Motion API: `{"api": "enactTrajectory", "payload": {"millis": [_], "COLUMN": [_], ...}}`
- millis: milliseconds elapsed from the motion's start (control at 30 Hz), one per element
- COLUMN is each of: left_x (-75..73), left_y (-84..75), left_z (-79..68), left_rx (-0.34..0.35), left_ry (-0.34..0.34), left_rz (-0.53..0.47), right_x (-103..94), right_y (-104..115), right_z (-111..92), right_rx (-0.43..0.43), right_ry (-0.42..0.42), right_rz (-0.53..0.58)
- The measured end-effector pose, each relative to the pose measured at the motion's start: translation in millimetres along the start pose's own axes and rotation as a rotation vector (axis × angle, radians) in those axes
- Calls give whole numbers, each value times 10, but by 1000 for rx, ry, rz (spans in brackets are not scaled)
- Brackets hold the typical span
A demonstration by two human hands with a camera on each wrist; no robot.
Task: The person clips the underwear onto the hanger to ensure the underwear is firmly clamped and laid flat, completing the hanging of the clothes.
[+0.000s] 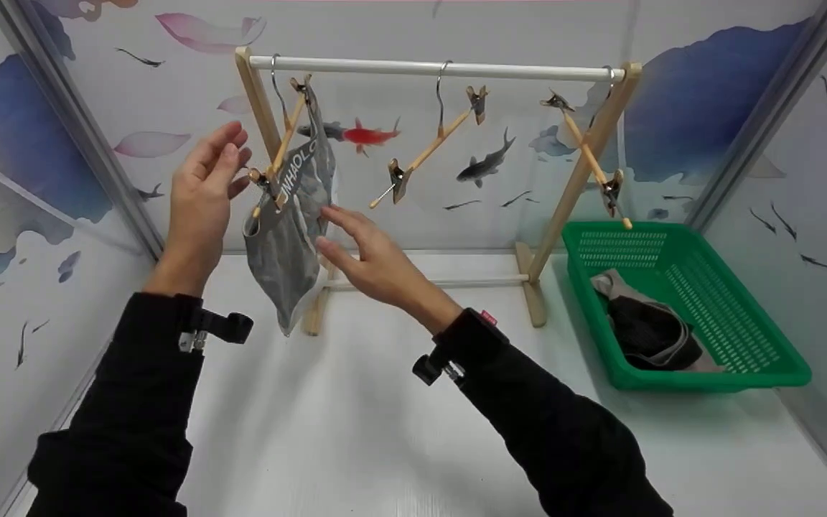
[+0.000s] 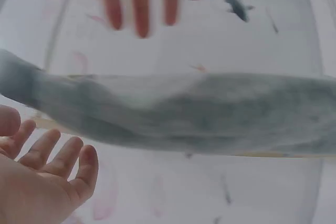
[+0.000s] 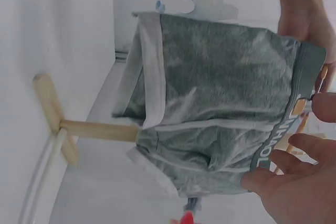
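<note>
Grey boxer briefs [image 1: 288, 237] with a lettered waistband [image 3: 281, 129] hang from a wooden clip hanger [image 1: 288, 140] at the left end of the rail. Just left of the hanger's near clip [image 1: 268, 188], my left hand [image 1: 198, 197] is raised with loosely bent fingers and nothing in it. My right hand [image 1: 381, 269] is on the other side of the briefs, fingers extended, its fingertips at or against the cloth; exact contact is unclear. In the left wrist view, the briefs [image 2: 184, 114] lie between my left hand [image 2: 47, 177] and the blurred right fingers [image 2: 140, 3].
The white rail [image 1: 385, 67] of the wooden rack also carries a middle hanger [image 1: 428, 147] and a right hanger [image 1: 586, 151], neither with clothing. At the right stands a green basket [image 1: 758, 316] holding a dark and grey garment [image 1: 650, 330]. Patterned walls enclose the white table [image 1: 356, 424].
</note>
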State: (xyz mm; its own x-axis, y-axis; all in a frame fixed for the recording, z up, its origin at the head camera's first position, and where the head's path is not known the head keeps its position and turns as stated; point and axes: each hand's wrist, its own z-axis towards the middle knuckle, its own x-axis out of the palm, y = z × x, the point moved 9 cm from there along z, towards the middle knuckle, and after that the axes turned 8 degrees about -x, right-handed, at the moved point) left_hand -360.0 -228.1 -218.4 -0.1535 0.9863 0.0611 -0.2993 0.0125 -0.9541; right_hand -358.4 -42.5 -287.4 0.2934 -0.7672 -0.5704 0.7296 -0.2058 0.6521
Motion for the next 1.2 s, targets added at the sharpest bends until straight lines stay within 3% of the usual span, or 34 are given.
{"api": "enactTrajectory", "payload": {"millis": [100,167,267,333,433,500,633,767,1067,1200], "left_x": [7,44,198,363,667,846,1113,1301,1723,1926], "left_y": [-274,-458,-719,-853,-915,-869,-667,-409,132,288], "left_z": [-113,-230,-477,-689,-1012,-1183,-1412,-1518,-1581,-1637], "left_rx": [103,208,456,669,954,1066,1155,1171,1129,1134], "left_ry": [-26,-59,-96,-96,-3,91,252,340,472,506], "left_rz": [135,298,543,662,763,806,874,896,920,924], "right_x": [-126,-221,-365,-456,-576,-652,-846,-1152,-1907,-2168], "right_y": [-140,-248,-412,-526,-698,-808,-970,-1139,-1668,-1852], "right_z": [-61,-112,-204,-286,-434,-547,-749,-941,-1553,-1899], "right_rx": [6,19,33,56,96,127,152,202,449,584], "right_ry": [49,84,142,175,210,221,215,176,42,76], "right_rz": [-50,-81,-149,-180,-200,-203,-204,-227,-222,-253]}}
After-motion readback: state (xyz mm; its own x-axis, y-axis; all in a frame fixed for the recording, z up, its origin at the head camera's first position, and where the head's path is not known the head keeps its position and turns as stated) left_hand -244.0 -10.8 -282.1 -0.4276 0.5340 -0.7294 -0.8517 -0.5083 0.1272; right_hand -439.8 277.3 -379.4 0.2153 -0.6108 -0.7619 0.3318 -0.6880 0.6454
